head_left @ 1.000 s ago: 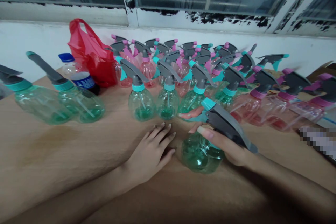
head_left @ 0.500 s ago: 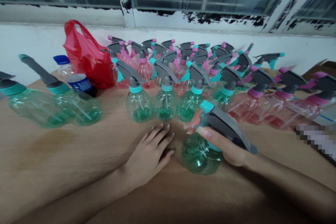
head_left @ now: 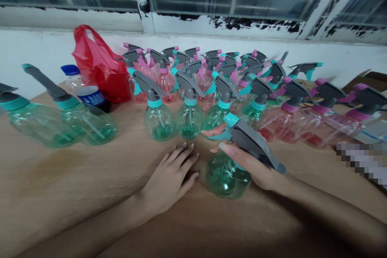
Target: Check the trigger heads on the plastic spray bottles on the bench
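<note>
My right hand (head_left: 250, 163) is wrapped round the neck of a green spray bottle (head_left: 226, 175) with a grey and teal trigger head (head_left: 252, 143). The bottle stands on the wooden table (head_left: 60, 177), its head tilted toward me, my index finger lying on the teal trigger. My left hand (head_left: 172, 177) rests flat on the table just left of the bottle, fingers spread, holding nothing. A row of green spray bottles (head_left: 189, 117) stands right behind both hands.
Several pink spray bottles (head_left: 302, 125) crowd the back and right. Two green bottles (head_left: 84, 121) stand at far left. A red plastic bag (head_left: 99, 66) and a blue-capped water bottle (head_left: 84, 88) sit by the white wall. A cardboard box edge (head_left: 371, 78) shows at right.
My right index finger pulled the trigger in, then stretched out again. The bottle shifted slightly left. My left hand stayed put.
</note>
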A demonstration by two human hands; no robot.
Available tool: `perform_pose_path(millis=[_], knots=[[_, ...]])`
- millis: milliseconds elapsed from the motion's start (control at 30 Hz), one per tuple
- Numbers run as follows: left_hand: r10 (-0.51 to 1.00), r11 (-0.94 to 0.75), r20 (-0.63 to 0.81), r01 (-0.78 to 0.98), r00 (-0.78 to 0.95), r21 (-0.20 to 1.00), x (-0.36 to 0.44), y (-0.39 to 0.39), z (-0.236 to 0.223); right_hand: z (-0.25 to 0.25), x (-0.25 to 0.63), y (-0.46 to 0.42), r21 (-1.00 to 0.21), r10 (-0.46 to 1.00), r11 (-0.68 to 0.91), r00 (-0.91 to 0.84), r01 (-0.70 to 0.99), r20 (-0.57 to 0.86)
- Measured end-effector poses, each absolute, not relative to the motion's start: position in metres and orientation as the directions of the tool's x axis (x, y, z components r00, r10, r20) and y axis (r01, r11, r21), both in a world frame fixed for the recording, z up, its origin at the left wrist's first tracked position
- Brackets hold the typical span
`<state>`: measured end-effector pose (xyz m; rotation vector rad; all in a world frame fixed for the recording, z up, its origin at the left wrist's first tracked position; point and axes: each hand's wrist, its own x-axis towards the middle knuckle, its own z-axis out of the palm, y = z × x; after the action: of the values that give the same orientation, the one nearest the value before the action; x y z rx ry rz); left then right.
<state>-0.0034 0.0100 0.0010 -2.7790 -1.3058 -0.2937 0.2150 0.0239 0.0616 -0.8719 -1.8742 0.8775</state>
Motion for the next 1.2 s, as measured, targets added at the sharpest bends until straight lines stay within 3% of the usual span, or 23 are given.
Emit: perform_pose_path(millis=[267, 800, 1200], knots=[[0.758, -0.639, 0.193, 0.769, 0.623, 0.026, -0.004, 0.011, 0.001, 0.07, 0.212, 0.02, -0.888, 0.859, 0.436, -0.362, 0.148, 0.362], [0.754, -0.647, 0.217, 0.759, 0.62, 0.078, -0.003, 0.01, 0.002, 0.074, 0.211, 0.019, -0.886, 0.85, 0.451, -0.357, 0.11, 0.388], [0.757, -0.642, 0.205, 0.764, 0.62, 0.057, -0.004, 0.011, 0.0, 0.071, 0.211, 0.022, -0.868, 0.852, 0.465, -0.355, 0.174, 0.385]])
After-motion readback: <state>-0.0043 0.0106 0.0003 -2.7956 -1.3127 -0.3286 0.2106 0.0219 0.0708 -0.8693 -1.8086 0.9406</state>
